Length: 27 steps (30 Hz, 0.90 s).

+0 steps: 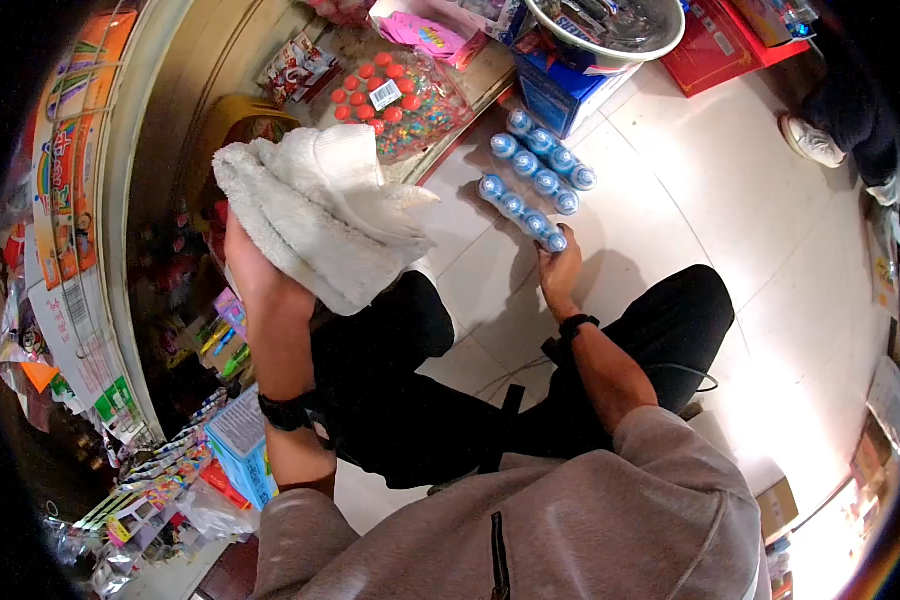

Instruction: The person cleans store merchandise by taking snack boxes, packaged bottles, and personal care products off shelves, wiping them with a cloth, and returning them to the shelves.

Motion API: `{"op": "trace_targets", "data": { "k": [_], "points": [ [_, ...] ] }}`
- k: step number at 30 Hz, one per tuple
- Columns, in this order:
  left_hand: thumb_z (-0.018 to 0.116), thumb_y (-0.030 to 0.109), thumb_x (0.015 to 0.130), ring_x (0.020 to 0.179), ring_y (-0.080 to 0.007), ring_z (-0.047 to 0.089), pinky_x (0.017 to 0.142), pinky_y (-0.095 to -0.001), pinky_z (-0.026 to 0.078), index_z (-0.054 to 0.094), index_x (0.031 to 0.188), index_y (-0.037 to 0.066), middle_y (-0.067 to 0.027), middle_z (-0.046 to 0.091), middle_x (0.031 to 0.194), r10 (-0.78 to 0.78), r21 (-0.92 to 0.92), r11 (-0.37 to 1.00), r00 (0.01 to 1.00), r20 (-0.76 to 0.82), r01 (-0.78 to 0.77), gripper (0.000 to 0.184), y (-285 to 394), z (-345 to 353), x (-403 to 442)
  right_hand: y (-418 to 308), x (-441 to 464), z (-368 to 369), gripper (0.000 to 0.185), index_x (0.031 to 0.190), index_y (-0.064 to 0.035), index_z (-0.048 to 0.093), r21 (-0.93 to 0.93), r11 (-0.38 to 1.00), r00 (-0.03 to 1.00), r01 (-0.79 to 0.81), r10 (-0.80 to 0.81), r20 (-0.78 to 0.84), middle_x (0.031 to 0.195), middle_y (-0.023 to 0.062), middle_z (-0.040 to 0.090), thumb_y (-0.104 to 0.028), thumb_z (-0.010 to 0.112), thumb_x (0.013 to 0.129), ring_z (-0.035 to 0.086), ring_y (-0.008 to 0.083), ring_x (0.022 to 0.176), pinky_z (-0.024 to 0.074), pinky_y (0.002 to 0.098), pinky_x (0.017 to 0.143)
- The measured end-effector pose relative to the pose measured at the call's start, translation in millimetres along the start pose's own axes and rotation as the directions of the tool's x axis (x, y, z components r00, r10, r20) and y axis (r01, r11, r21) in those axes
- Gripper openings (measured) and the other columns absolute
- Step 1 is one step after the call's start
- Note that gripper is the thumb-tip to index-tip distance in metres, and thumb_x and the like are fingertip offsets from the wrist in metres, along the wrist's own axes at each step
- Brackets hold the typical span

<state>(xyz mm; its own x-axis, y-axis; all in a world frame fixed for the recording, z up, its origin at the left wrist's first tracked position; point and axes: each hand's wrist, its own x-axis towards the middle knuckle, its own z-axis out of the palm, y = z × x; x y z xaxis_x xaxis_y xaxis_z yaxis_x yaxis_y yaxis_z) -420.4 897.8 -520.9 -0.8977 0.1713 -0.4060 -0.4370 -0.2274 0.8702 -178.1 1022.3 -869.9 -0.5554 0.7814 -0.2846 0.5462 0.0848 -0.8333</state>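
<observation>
Holds 1 white cloth [320,230], bunched, in L hand [258,270], prob. for compactness; grips 1 blue-topped btl. row [513,205], near end, w/ R hand [561,272], prob. to steady.

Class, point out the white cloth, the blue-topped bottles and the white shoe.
White cloth [320,220]: head view, middle of its folds.
Blue-topped bottles [525,163]: head view, a cap in the middle row.
White shoe [815,142]: head view, its upper.

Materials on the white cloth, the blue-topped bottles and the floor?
White cloth: looks like cotton or a cotton blend, matte; looped, towel-like pile on the folded part, soft creases.
Blue-topped bottles: likely plastic, glossy, judging by bright highlights; any film around them is too small to confirm.
Floor: probably ceramic or stone tile, polished; thin joint lines, strong glare.
</observation>
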Motion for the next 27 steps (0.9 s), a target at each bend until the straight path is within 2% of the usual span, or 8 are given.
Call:
{"op": "trace_targets", "data": {
  "k": [10, 12, 13, 15, 17, 19, 25, 27],
  "points": [
    [0.041, 0.041, 0.101, 0.118, -0.0290, 0.056, 0.104, -0.0447, 0.043, 0.048, 0.135, 0.008, -0.0124, 0.057, 0.129, -0.157, 0.072, 0.987, 0.972, 0.175, 0.146, 0.047, -6.7, -1.9, -7.6, -13.8, 0.7, 9.7, 0.056, 0.128, 0.0011, 0.047, 0.087, 0.991, 0.987, 0.104, -0.091, -0.134, 0.114, 0.0222, 0.059, -0.006, 0.070, 0.078, 0.057, 0.0374, 0.107, 0.0446, 0.0438, 0.093],
    [0.041, 0.040, 0.101, 0.117, -0.0287, 0.057, 0.104, -0.0447, 0.044, 0.048, 0.135, 0.008, -0.0127, 0.058, 0.128, -0.229, 0.003, 0.972, 0.936, 0.267, 0.237, 0.047, -10.7, -11.7, -7.6, 1.6, -8.8, 25.1, 0.047, 0.121, 0.0008, 0.050, 0.265, 0.872, 0.880, -0.413, 0.457, -0.132, 0.103, 0.0125, 0.059, -0.010, 0.070, 0.080, 0.059, 0.0251, 0.092, 0.0472, 0.0388, 0.082],
    [0.041, 0.039, 0.101, 0.117, -0.0285, 0.057, 0.103, -0.0447, 0.045, 0.049, 0.135, 0.008, -0.0130, 0.059, 0.127, -0.296, -0.053, 0.940, 0.883, 0.366, 0.337, 0.046, -13.3, -16.8, -8.1, -11.1, -16.1, 19.3, 0.047, 0.121, 0.0008, 0.050, 0.262, 0.874, 0.884, -0.409, 0.451, -0.126, 0.103, 0.0125, 0.059, -0.010, 0.070, 0.080, 0.059, 0.0251, 0.092, 0.0472, 0.0388, 0.082],
    [0.040, 0.033, 0.100, 0.113, -0.0277, 0.060, 0.102, -0.0422, 0.045, 0.053, 0.129, 0.004, -0.0132, 0.062, 0.124, -0.335, -0.017, 0.936, 0.905, 0.262, 0.352, 0.043, -22.1, -23.4, -9.2, -39.1, -35.2, 8.8, 0.042, 0.118, -0.0023, 0.052, 0.178, 0.919, 0.929, -0.351, 0.367, -0.059, 0.091, 0.0047, 0.051, -0.005, 0.069, 0.080, 0.050, 0.0167, 0.077, 0.0442, 0.0315, 0.076],
    [0.042, 0.032, 0.100, 0.111, -0.0281, 0.061, 0.101, -0.0430, 0.046, 0.055, 0.127, 0.004, -0.0132, 0.063, 0.122, -0.371, -0.089, 0.891, 0.828, 0.421, 0.445, 0.042, -27.7, -28.0, -11.4, -76.9, -36.4, -5.5, 0.033, 0.118, -0.0013, 0.052, 0.447, 0.870, 0.977, -0.211, 0.193, 0.084, 0.089, 0.0040, 0.047, -0.014, 0.063, 0.090, 0.044, 0.0160, 0.075, 0.0414, 0.0303, 0.073],
    [0.043, 0.031, 0.100, 0.110, -0.0279, 0.061, 0.100, -0.0432, 0.047, 0.056, 0.126, 0.003, -0.0134, 0.063, 0.120, -0.428, -0.113, 0.867, 0.842, 0.327, 0.485, 0.040, -33.8, -30.4, -15.2, -142.7, -21.7, -38.1, 0.035, 0.121, 0.0003, 0.052, 0.716, 0.581, 0.845, -0.386, -0.089, 0.527, 0.102, 0.0066, 0.055, -0.025, 0.055, 0.097, 0.051, 0.0169, 0.090, 0.0438, 0.0331, 0.080],
    [0.040, 0.032, 0.101, 0.117, -0.0274, 0.057, 0.104, -0.0420, 0.044, 0.048, 0.134, 0.003, -0.0133, 0.058, 0.128, -0.331, -0.170, 0.908, 0.904, 0.270, 0.384, 0.044, -52.2, -42.4, -17.7, -254.9, 9.9, -82.3, 0.048, 0.129, -0.0023, 0.052, 0.824, 0.391, 0.588, -0.410, -0.578, 0.567, 0.125, 0.0082, 0.057, -0.035, 0.061, 0.094, 0.052, 0.0160, 0.112, 0.0413, 0.0346, 0.099],
    [0.039, 0.034, 0.102, 0.119, -0.0267, 0.056, 0.106, -0.0420, 0.042, 0.046, 0.136, 0.003, -0.0128, 0.056, 0.131, -0.261, -0.110, 0.943, 0.904, 0.340, 0.314, 0.046, -61.2, -41.5, -19.0, -269.0, 11.5, -84.5, 0.049, 0.126, -0.0011, 0.054, 0.776, 0.631, 0.570, -0.029, -0.627, 0.531, 0.124, 0.0075, 0.059, -0.029, 0.070, 0.089, 0.053, 0.0162, 0.112, 0.0423, 0.0337, 0.098]
  ]
}}
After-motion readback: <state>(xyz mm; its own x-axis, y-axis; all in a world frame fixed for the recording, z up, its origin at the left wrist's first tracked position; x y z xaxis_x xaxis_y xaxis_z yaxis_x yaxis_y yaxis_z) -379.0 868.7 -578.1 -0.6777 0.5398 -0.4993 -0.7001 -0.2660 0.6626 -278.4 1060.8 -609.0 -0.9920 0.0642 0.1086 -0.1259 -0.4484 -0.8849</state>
